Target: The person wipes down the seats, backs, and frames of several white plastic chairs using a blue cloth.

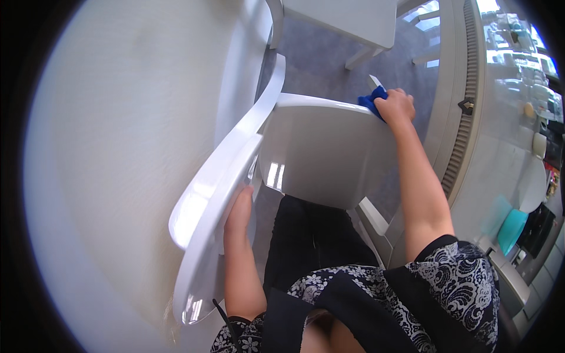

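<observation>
A glossy white chair with a curved back stands before me, its seat (pixel 326 154) in the middle of the view. My right hand (pixel 396 106) is closed around a blue cloth (pixel 373 100) at the seat's far right corner, beside the end of a white leg (pixel 374 82). At the left, my left hand (pixel 240 203) is at the inner side of the white chair back (pixel 212 220); its fingers are mostly hidden behind the curved edge, so its grip cannot be made out.
A pale wall (pixel 132 132) runs along the left. Another white chair (pixel 344 17) stands beyond on the grey floor (pixel 309 57). To the right is a table edge (pixel 459 154) with a ribbed strip; farther right are a turquoise container (pixel 512 229) and various counter items.
</observation>
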Demonstrator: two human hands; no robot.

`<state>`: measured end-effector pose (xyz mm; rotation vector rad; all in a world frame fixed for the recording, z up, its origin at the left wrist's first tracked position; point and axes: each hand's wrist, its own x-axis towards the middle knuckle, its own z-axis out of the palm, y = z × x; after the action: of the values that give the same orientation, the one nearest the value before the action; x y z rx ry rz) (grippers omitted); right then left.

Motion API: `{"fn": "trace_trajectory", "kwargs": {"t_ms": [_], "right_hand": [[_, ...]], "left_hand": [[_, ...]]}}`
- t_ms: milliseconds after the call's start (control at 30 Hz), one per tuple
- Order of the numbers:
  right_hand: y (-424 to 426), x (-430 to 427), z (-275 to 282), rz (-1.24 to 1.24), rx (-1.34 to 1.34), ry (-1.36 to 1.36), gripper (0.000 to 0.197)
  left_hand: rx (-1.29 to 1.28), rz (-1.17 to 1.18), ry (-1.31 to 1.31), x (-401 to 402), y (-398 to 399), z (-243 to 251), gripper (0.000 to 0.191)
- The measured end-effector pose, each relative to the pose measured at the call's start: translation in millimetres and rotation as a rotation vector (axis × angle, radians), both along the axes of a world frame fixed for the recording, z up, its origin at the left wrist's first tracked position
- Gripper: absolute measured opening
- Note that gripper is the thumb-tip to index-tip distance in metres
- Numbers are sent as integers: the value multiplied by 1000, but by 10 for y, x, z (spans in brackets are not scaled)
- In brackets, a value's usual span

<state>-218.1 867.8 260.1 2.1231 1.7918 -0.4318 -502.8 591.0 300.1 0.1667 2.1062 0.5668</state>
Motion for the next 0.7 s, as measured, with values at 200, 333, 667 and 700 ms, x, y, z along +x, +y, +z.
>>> {"fn": "trace_trajectory", "kwargs": {"t_ms": [200, 333, 667, 700], "right_hand": [[-514, -95, 90, -3, 550, 161, 37], [-827, -36, -84, -62, 519, 203, 39], [-1473, 238, -874, 49, 397, 76, 47], [-1537, 264, -900, 48, 393, 76, 47]], "left_hand": [[-47, 102, -79, 27, 284, -33, 49], [-52, 85, 17, 91, 582, 51, 43], [112, -415, 459, -105, 1219, -139, 22], [91, -311, 416, -58, 1332, -69, 19]]}}
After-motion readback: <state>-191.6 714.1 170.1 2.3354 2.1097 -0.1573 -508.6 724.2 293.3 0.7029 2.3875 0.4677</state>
